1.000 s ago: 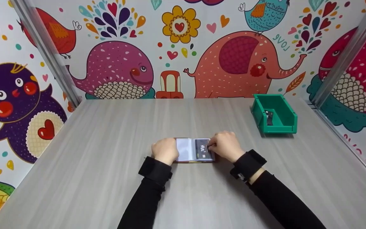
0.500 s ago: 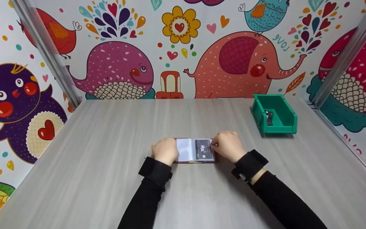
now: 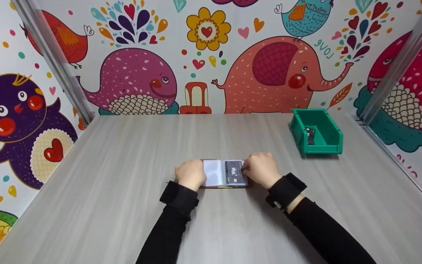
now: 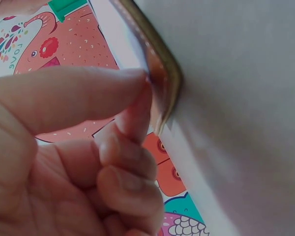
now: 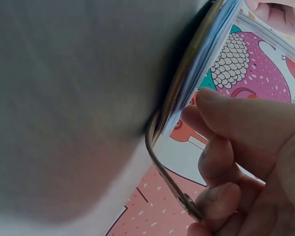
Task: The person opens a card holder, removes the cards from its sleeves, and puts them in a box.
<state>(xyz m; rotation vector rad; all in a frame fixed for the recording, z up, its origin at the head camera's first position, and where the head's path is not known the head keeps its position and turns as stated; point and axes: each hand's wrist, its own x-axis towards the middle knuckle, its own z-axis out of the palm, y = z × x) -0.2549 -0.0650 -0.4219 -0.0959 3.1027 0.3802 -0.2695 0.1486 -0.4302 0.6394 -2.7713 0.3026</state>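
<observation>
An open card holder (image 3: 212, 173) with clear sleeves lies on the table between the hands. A black card (image 3: 233, 174) marked "Vip" sits in its right sleeve. At the left end, my left hand (image 3: 190, 174) pinches the holder's edge between thumb and forefinger, as the left wrist view shows. My right hand (image 3: 263, 169) has its curled fingers at the right edge, thumb and forefinger closing on the sleeve beside the card. In the right wrist view, its lower fingers touch a strap (image 5: 173, 183) with a snap. The exact fingertip contact there is partly hidden.
A green bin (image 3: 322, 149) stands at the back right of the table (image 3: 123, 154), with dark cards (image 3: 310, 136) inside. Walls printed with cartoon animals rise at the back and both sides, with metal posts (image 3: 55, 62) at the corners.
The right hand shifts from over the card to the right edge of the sleeve, then slightly back toward the card. More of the card shows. The left hand stays in place.
</observation>
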